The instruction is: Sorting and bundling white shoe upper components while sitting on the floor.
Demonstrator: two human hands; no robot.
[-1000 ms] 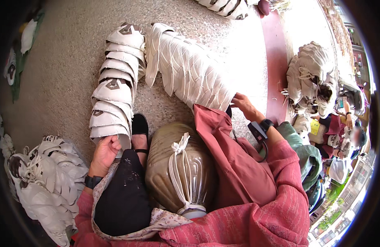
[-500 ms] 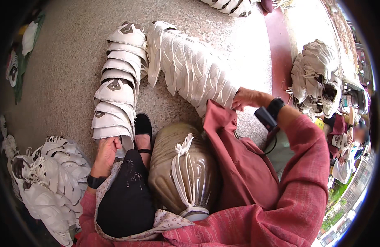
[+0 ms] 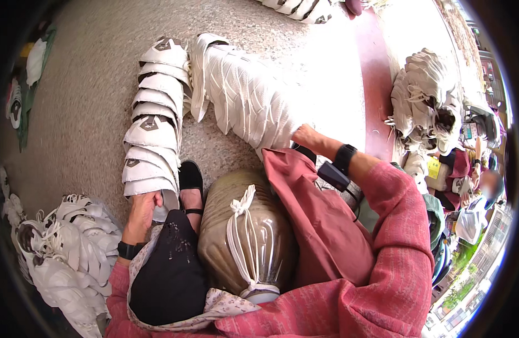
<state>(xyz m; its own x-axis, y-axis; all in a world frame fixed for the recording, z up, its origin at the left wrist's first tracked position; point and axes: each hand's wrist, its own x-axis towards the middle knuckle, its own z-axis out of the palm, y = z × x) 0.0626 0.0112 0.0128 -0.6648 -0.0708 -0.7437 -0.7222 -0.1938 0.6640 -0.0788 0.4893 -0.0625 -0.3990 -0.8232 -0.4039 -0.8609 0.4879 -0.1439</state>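
Two long rows of nested white shoe uppers lie on the floor in front of me. At the near end of the left row, my left hand is closed, its curled fingers gripping the last white shoe upper. My right hand is closed at the near end of the right row, fingers partly hidden against the end upper. Between my legs stands a bulky jar, brownish and see-through, with a white cord knotted over it.
A heap of white uppers with laces lies to my left. Another pile sits at the right, beyond a reddish floor strip. A further row lies at the far edge. Another person is at the far right.
My right hand has shifted left along with the near end of the right row, uncovering a black shoe beside it. My left hand keeps its hold. The whole view has shifted slightly.
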